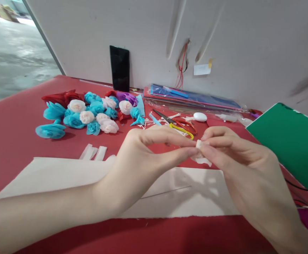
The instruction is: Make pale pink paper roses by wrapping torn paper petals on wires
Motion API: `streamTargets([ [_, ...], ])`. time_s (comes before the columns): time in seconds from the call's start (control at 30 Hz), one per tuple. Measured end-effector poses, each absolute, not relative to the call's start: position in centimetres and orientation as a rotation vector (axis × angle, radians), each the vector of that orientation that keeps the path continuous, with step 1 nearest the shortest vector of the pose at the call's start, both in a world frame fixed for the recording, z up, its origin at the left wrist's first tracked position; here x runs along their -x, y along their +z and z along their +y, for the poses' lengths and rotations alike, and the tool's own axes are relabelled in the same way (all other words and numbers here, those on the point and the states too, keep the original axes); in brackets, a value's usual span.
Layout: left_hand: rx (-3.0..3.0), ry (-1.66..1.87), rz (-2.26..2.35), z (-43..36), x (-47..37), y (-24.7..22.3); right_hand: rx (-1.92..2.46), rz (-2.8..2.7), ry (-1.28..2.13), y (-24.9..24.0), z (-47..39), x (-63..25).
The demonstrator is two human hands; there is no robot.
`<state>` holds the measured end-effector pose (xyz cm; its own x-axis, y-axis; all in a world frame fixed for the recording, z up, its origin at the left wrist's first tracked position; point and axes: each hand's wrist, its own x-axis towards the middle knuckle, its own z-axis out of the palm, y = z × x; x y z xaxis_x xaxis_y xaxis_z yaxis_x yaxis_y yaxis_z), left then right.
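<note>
Nearest the camera, the smooth left hand (pixel 140 158) and right hand (pixel 249 162) pinch a small, pale, ruffled paper piece (pixel 200 153) between their fingertips, above the far edge of a flat cream sheet (pixel 77 176) that carries a thin straight wire (pixel 167 192). Beyond lie scissors (pixel 175 123) with red and yellow handles, paper scraps and a cluster of rounded, crinkled blue, pink, red and purple flowers (pixel 93 113), leaving bare red table (pixel 16 130) to their left and along the sheet's near edge.
</note>
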<state>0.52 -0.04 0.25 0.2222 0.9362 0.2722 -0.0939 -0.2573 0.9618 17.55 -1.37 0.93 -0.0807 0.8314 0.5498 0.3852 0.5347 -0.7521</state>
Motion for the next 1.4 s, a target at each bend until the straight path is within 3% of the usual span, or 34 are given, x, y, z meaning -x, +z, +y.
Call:
streamTargets([
  [0.5, -1.647, 1.292, 0.852, 0.4, -0.1, -0.3, 1.044, -1.804, 0.351, 0.7, -2.1, -17.4],
  [1.4, -1.646, 1.303, 0.879, 0.1, 0.0, -0.2, 1.092, -1.636, 0.461, 0.7, -2.4, -17.2],
])
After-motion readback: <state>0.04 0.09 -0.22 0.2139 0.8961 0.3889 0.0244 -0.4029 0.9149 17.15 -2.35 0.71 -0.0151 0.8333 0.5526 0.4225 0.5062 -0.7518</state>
